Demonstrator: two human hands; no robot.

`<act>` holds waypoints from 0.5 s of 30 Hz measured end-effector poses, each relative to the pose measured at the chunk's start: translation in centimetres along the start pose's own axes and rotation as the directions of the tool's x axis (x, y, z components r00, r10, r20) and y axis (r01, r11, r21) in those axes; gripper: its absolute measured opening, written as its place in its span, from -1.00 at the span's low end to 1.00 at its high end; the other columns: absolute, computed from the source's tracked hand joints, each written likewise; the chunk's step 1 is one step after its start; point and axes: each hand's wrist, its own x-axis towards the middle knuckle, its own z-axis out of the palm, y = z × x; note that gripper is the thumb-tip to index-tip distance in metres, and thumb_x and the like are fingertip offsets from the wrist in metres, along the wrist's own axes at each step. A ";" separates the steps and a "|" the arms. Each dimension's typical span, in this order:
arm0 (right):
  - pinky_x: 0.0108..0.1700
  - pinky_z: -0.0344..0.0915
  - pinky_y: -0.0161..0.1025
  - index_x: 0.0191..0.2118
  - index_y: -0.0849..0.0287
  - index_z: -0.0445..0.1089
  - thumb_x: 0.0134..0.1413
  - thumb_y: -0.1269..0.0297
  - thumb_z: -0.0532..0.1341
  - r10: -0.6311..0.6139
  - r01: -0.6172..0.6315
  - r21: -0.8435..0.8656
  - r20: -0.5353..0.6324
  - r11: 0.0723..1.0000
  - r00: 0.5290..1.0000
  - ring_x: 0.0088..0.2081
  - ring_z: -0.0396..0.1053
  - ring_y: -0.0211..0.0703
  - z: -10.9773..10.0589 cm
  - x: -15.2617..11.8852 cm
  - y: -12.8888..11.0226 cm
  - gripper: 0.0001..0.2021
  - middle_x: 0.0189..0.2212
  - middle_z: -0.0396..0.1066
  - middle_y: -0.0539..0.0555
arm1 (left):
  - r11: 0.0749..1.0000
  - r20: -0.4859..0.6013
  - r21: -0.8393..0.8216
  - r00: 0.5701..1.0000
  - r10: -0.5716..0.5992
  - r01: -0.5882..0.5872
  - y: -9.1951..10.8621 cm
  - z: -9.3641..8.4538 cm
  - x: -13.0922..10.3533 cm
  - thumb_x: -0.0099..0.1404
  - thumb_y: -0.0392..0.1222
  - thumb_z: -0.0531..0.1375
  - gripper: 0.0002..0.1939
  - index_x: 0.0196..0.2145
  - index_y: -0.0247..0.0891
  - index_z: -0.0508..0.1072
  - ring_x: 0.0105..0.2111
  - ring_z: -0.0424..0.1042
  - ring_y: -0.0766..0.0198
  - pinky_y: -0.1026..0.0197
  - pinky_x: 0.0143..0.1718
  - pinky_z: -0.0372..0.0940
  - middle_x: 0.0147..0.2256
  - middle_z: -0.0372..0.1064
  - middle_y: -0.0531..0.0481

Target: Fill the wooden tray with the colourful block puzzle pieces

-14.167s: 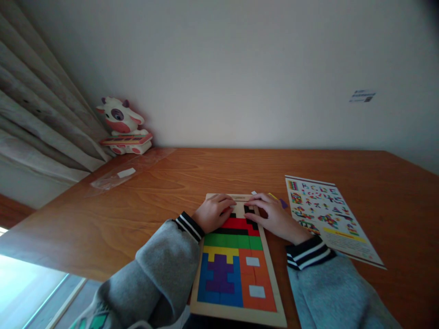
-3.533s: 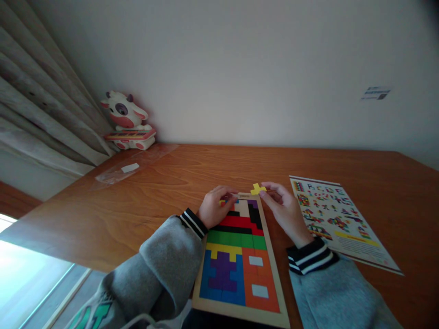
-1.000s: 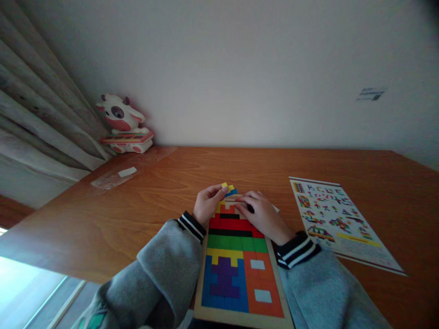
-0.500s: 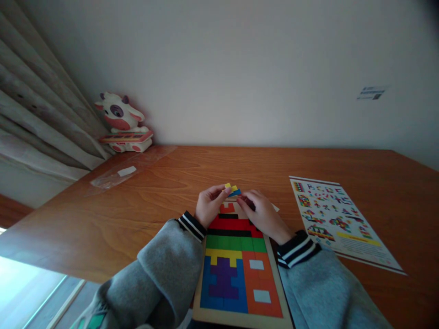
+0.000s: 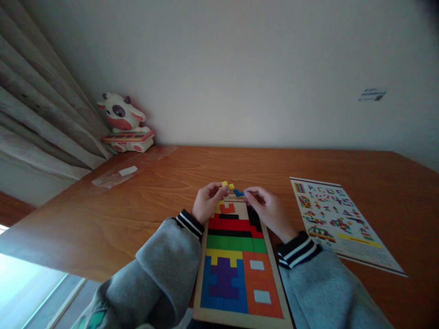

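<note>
My left hand (image 5: 206, 201) pinches a small yellow puzzle block (image 5: 228, 185) just above the far end of a wooden puzzle board (image 5: 219, 315). To its right, my right hand (image 5: 269, 208) grips a blue puzzle block (image 5: 238, 193) between thumb and fingers. A small gap separates the two blocks. Coloured pieces lie fitted together in the board: purple, blue, orange, green, red and black ones. Near its far end sits a red U-shaped piece (image 5: 227, 209) with bare wood around it. My right fingers partly cover the board's far right corner.
A printed sheet of coloured patterns (image 5: 332, 219) lies on the table (image 5: 164, 183) to the right. Clear plastic wrapping (image 5: 113, 176) rests at the left. A cow-shaped toy keyboard (image 5: 126, 123) stands against the wall by a curtain (image 5: 41, 100).
The yellow and blue blocks, close together before, have come apart. My left hand has shifted slightly left with the yellow one, my right hand slightly right with the blue one.
</note>
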 end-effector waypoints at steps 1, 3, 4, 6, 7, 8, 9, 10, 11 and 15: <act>-0.20 0.43 -0.14 -0.13 0.13 0.39 0.25 -0.01 0.14 -0.011 0.011 -0.007 0.016 1.000 1.000 -0.29 0.50 -0.09 0.0 -0.1 0.0 -0.69 -0.32 0.55 0.11 | 0.995 0.026 0.093 0.999 0.036 -0.038 0.1 -0.5 0.1 0.32 0.14 0.18 -0.60 -0.22 -0.31 0.47 -0.34 0.50 0.27 0.27 -0.31 0.36 -0.34 0.53 -0.07; -0.17 0.41 -0.14 -0.10 0.10 0.33 0.30 0.04 0.09 -0.051 0.056 -0.064 0.073 0.996 0.996 -0.28 0.51 -0.10 0.0 -0.3 -0.2 -0.74 -0.32 0.54 0.08 | 0.940 0.060 0.316 0.992 0.111 -0.124 0.2 -1.3 0.2 0.38 0.09 0.13 -0.65 -0.24 -0.28 0.45 -0.34 0.49 0.26 0.27 -0.30 0.34 -0.35 0.52 -0.04; -0.16 0.40 -0.14 -0.09 0.09 0.31 0.33 0.07 0.07 -0.078 0.092 -0.122 0.108 0.988 0.991 -0.26 0.50 -0.10 0.0 -0.4 -0.4 -0.77 -0.30 0.54 0.08 | 0.894 0.067 0.420 0.988 0.139 -0.155 0.3 -1.6 0.2 0.40 0.06 0.11 -0.68 -0.24 -0.26 0.45 -0.34 0.48 0.26 0.27 -0.30 0.32 -0.34 0.51 -0.03; -0.15 0.37 -0.13 -0.10 0.07 0.29 0.36 0.13 0.02 -0.138 0.183 -0.265 0.179 0.947 0.974 -0.23 0.49 -0.09 0.1 -0.7 -0.8 -0.81 -0.27 0.52 0.08 | 0.814 0.088 0.551 0.982 0.165 -0.186 0.3 -1.9 0.1 0.43 0.00 0.08 -0.74 -0.21 -0.22 0.43 -0.34 0.48 0.26 0.27 -0.30 0.31 -0.32 0.52 -0.01; -0.15 0.36 -0.13 -0.10 0.07 0.29 0.37 0.16 0.01 -0.165 0.229 -0.328 0.211 0.917 0.963 -0.21 0.48 -0.08 0.2 -0.8 -0.9 -0.82 -0.26 0.51 0.09 | 0.797 0.103 0.572 0.981 0.167 -0.195 0.3 -1.9 0.0 0.44 -0.02 0.06 -0.76 -0.20 -0.21 0.41 -0.34 0.49 0.26 0.27 -0.30 0.31 -0.31 0.53 0.00; -0.14 0.35 -0.12 -0.10 0.07 0.29 0.37 0.18 -0.01 -0.186 0.267 -0.373 0.239 0.888 0.953 -0.20 0.47 -0.07 0.3 -0.9 -1.0 -0.82 -0.25 0.51 0.10 | 0.796 0.117 0.571 0.979 0.166 -0.203 0.2 -1.9 0.0 0.45 -0.04 0.04 -0.78 -0.19 -0.20 0.40 -0.32 0.50 0.26 0.28 -0.29 0.31 -0.30 0.54 0.01; -0.13 0.35 -0.12 -0.11 0.07 0.28 0.38 0.19 -0.02 -0.201 0.294 -0.402 0.258 0.867 0.945 -0.18 0.46 -0.07 0.4 -0.9 -1.1 -0.82 -0.24 0.50 0.10 | 0.800 0.130 0.563 0.978 0.162 -0.207 0.1 -1.8 -0.1 0.46 -0.06 0.03 -0.79 -0.18 -0.19 0.38 -0.30 0.51 0.26 0.28 -0.28 0.32 -0.28 0.55 0.01; -0.12 0.34 -0.12 -0.11 0.08 0.28 0.38 0.20 -0.03 -0.212 0.313 -0.418 0.271 0.853 0.939 -0.17 0.45 -0.06 0.5 -0.9 -1.1 -0.82 -0.24 0.50 0.10 | 0.804 0.137 0.557 0.978 0.158 -0.208 0.0 -1.7 -0.1 0.46 -0.06 0.03 -0.80 -0.18 -0.18 0.37 -0.29 0.52 0.26 0.29 -0.27 0.33 -0.26 0.55 0.02; -0.11 0.34 -0.12 -0.11 0.08 0.28 0.38 0.21 -0.03 -0.218 0.325 -0.426 0.281 0.844 0.935 -0.16 0.45 -0.07 0.5 -0.9 -1.0 -0.82 -0.24 0.50 0.10 | 0.806 0.141 0.556 0.978 0.153 -0.206 0.0 -1.6 -0.1 0.46 -0.07 0.03 -0.81 -0.18 -0.18 0.37 -0.28 0.53 0.26 0.29 -0.26 0.34 -0.26 0.56 0.02; -0.07 0.34 -0.12 -0.11 0.08 0.29 0.38 0.22 -0.01 -0.235 0.350 -0.422 0.301 0.836 0.924 -0.15 0.45 -0.08 0.3 -0.8 -1.0 -0.83 -0.24 0.51 0.09 | 0.799 0.143 0.564 0.978 0.154 -0.208 0.1 -1.5 -0.2 0.46 -0.06 0.04 -0.81 -0.18 -0.18 0.38 -0.29 0.53 0.26 0.29 -0.25 0.35 -0.25 0.56 0.02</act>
